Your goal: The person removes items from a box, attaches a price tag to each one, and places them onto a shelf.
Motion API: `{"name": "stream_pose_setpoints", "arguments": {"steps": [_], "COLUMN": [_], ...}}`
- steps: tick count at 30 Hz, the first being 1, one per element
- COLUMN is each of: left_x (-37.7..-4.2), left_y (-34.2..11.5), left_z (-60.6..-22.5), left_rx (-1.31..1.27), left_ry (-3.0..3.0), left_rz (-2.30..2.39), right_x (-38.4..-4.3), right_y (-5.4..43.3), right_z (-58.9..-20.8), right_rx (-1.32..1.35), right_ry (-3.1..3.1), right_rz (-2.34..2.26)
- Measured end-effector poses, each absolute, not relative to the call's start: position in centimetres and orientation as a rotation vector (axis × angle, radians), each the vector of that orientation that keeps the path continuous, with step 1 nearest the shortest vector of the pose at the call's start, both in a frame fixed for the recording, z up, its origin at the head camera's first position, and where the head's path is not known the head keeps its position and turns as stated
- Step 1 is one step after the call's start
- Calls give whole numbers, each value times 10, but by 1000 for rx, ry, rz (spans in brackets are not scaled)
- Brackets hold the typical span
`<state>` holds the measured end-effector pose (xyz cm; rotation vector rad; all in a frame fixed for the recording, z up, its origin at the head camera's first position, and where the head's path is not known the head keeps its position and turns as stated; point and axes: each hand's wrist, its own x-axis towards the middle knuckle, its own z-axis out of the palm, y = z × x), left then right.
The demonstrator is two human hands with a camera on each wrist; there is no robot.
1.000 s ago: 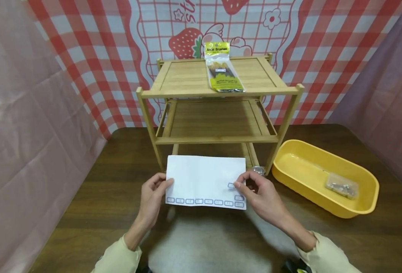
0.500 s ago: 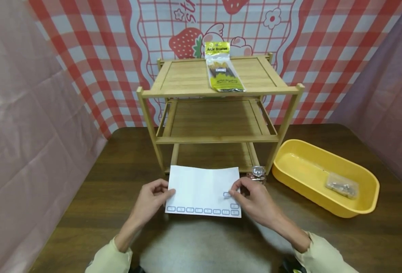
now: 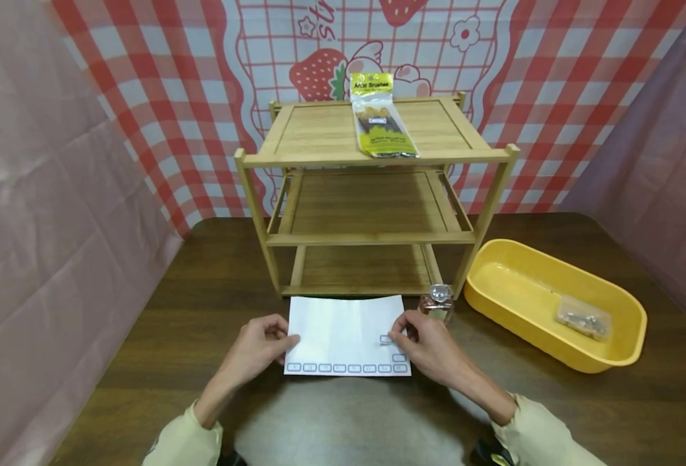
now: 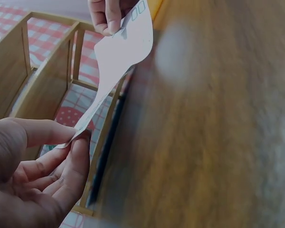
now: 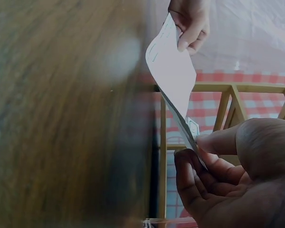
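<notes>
A white sheet of labels (image 3: 343,333), with blue-outlined labels along its near edge and up its right side, is held between both hands. My left hand (image 3: 255,346) pinches its left edge between thumb and fingers. At the right edge my right hand (image 3: 433,346) grips the sheet, thumb on top. By that thumb, a small blue-framed label (image 5: 194,127) sticks up from the sheet in the right wrist view. The sheet bows between the hands in the left wrist view. Just beyond my right hand stands a perfume bottle (image 3: 438,304) with a faceted clear cap.
A three-tier wooden shelf (image 3: 372,239) stands behind the sheet. On its top lies a pack of artist brushes (image 3: 382,123) bearing a small label. To the right, a yellow basin (image 3: 518,285) holds a small clear box (image 3: 583,317) of metal pieces.
Both hands have brought the sheet lower and nearer to me, showing the lowest shelf and the perfume bottle. Both hands have kept their grip.
</notes>
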<state>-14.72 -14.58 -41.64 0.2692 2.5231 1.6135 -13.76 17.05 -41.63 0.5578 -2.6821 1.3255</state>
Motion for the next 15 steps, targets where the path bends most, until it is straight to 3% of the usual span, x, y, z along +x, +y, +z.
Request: {"name": "stream_pose_setpoints", "arguments": {"steps": [15], "left_x": [-149], "left_y": [-140], "left_z": [-424], "left_rx": [295], "left_ry": [2774], "left_rz": [1314], "right_x": [-143], "right_y": [170], "right_z": [-427], "right_rx": [551], "right_ry": [-2778], "right_rz": [1251]}}
